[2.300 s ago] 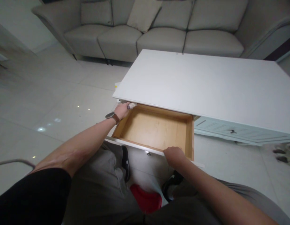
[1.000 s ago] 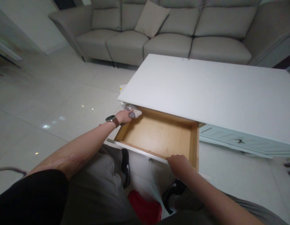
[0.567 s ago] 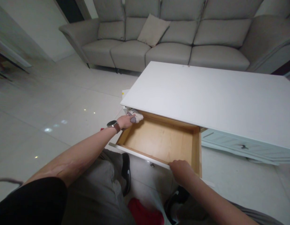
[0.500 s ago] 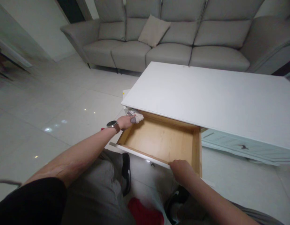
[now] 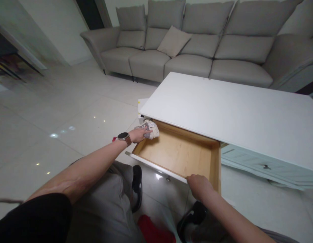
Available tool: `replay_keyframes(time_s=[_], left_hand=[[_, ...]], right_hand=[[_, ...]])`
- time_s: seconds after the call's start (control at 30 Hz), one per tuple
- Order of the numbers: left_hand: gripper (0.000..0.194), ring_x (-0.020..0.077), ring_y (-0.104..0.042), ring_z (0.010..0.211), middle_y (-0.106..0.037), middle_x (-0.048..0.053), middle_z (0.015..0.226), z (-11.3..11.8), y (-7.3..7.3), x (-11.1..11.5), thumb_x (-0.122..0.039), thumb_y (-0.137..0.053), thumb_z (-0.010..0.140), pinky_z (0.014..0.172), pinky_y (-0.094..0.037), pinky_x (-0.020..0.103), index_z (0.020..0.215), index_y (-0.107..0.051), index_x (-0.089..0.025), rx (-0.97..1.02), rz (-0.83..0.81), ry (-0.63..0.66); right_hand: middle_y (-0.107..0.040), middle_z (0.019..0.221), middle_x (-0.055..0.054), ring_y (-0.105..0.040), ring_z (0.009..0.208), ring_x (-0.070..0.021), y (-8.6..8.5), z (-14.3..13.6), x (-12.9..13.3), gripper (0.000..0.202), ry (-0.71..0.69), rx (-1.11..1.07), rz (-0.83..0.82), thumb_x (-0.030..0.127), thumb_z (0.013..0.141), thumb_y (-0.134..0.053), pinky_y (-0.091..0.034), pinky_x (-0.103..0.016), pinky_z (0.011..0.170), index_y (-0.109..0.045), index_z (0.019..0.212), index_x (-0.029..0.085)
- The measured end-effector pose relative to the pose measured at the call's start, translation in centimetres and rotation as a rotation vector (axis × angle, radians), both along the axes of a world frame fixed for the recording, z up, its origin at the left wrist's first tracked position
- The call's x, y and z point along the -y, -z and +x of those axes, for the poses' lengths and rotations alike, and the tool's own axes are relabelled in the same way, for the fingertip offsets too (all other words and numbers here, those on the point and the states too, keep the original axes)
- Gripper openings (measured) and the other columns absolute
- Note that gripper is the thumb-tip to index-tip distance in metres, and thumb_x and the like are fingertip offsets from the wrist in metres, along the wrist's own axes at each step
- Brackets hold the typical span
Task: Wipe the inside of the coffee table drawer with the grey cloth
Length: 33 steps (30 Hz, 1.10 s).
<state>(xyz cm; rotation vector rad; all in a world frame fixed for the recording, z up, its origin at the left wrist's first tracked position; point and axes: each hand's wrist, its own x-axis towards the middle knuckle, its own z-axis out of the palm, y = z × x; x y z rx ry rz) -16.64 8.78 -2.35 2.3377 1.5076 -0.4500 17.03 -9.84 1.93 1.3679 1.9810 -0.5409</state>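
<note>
A pulled-out wooden drawer (image 5: 181, 152) with a pale front extends from the white coffee table (image 5: 212, 104). My left hand (image 5: 139, 134), a watch on its wrist, grips a crumpled patterned cloth (image 5: 152, 130) at the drawer's left back corner, against the side wall. Fingers of my right hand (image 5: 199, 185) are wrapped over the top edge of the drawer front, right of its middle. A small knob (image 5: 168, 178) shows on the front below.
A grey sofa (image 5: 151, 62) with a beige cushion (image 5: 173, 41) stands behind the table. Beside my feet lies a red item (image 5: 155, 229), its kind unclear. A second drawer (image 5: 267, 167) is closed at the right. A white box (image 5: 142, 104) is past the table's left end.
The whole view has shifted, so table and sofa appear slightly lower and further right. My left hand stays with the cloth at the drawer's left side; my right hand keeps its hold.
</note>
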Motion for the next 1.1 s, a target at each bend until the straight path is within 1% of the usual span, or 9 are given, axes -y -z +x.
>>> replay_keyframes(time_s=[0.23, 0.33, 0.47, 0.7, 0.8, 0.9, 1.03, 1.1], left_hand=[[0.072, 0.0352, -0.050, 0.136, -0.027, 0.007, 0.166, 0.6, -0.3, 0.0, -0.023, -0.053, 0.089, 0.112, -0.039, 0.049, 0.157, -0.034, -0.037, -0.004, 0.004, -0.047], [0.070, 0.0345, -0.045, 0.140, -0.029, 0.006, 0.165, 1.1, -0.3, 0.1, -0.023, -0.054, 0.089, 0.113, -0.038, 0.050, 0.155, -0.037, -0.037, 0.001, 0.018, -0.072], [0.066, 0.0321, -0.036, 0.147, -0.035, 0.004, 0.163, 2.0, -0.3, 0.1, -0.026, -0.052, 0.091, 0.114, -0.037, 0.050, 0.154, -0.038, -0.038, -0.008, 0.046, -0.072], [0.061, 0.0320, -0.036, 0.146, -0.044, 0.005, 0.158, 3.5, 0.0, -0.5, -0.027, -0.053, 0.091, 0.115, -0.036, 0.050, 0.151, -0.045, -0.036, -0.046, 0.098, -0.076], [0.058, 0.0310, -0.033, 0.148, -0.047, 0.009, 0.155, 4.0, 0.9, -0.8, -0.026, -0.053, 0.090, 0.118, -0.031, 0.047, 0.148, -0.050, -0.031, -0.040, 0.136, -0.041], [0.055, 0.0299, -0.030, 0.149, -0.050, 0.011, 0.152, 4.6, 2.4, -0.9, -0.024, -0.054, 0.089, 0.120, -0.026, 0.046, 0.144, -0.055, -0.025, -0.019, 0.174, 0.006], [0.052, 0.0304, -0.029, 0.149, -0.051, 0.012, 0.152, 5.8, 4.7, -0.8, -0.023, -0.051, 0.089, 0.120, -0.024, 0.051, 0.141, -0.059, -0.024, -0.002, 0.195, 0.005], [0.054, 0.0322, -0.029, 0.149, -0.050, 0.014, 0.152, 6.7, 5.7, -0.7, -0.021, -0.051, 0.088, 0.120, -0.023, 0.052, 0.141, -0.058, -0.022, 0.030, 0.174, -0.012]], right_hand=[[-0.071, 0.116, -0.022, -0.068, 0.111, -0.0322, 0.3, 0.1, -0.1, 0.046, -0.008, -0.003, 0.001, -0.003, 0.088, -0.043, -0.055, -0.043, 0.090, -0.071, 0.122, 0.010], [-0.072, 0.116, -0.020, -0.069, 0.111, -0.0322, 0.5, 0.2, -0.1, 0.047, -0.014, -0.012, 0.001, -0.003, 0.089, -0.042, -0.055, -0.043, 0.089, -0.071, 0.122, 0.011], [-0.072, 0.116, -0.020, -0.069, 0.110, -0.0321, 0.5, 0.2, -0.2, 0.046, -0.010, -0.015, -0.018, -0.002, 0.090, -0.040, -0.055, -0.043, 0.089, -0.071, 0.121, 0.011], [-0.073, 0.113, -0.021, -0.070, 0.107, -0.0313, 0.4, 0.3, 0.0, 0.042, -0.010, -0.035, 0.006, 0.000, 0.091, -0.042, -0.056, -0.042, 0.087, -0.073, 0.117, 0.011], [-0.073, 0.112, -0.021, -0.071, 0.106, -0.0312, 0.4, 0.4, -0.1, 0.041, -0.013, -0.045, 0.003, 0.000, 0.090, -0.043, -0.056, -0.042, 0.087, -0.073, 0.116, 0.011], [-0.073, 0.112, -0.020, -0.070, 0.107, -0.0317, 0.4, 0.3, -0.2, 0.041, -0.006, -0.043, -0.004, -0.001, 0.088, -0.045, -0.057, -0.042, 0.087, -0.073, 0.116, 0.010], [-0.072, 0.114, -0.022, -0.070, 0.107, -0.0318, 0.4, 0.0, -0.4, 0.040, 0.013, -0.049, -0.012, -0.002, 0.087, -0.048, -0.057, -0.042, 0.088, -0.073, 0.116, 0.008], [-0.072, 0.114, -0.023, -0.071, 0.106, -0.0311, 0.4, -0.1, -0.4, 0.039, 0.013, -0.053, -0.012, -0.002, 0.087, -0.047, -0.057, -0.040, 0.088, -0.074, 0.115, 0.007]])
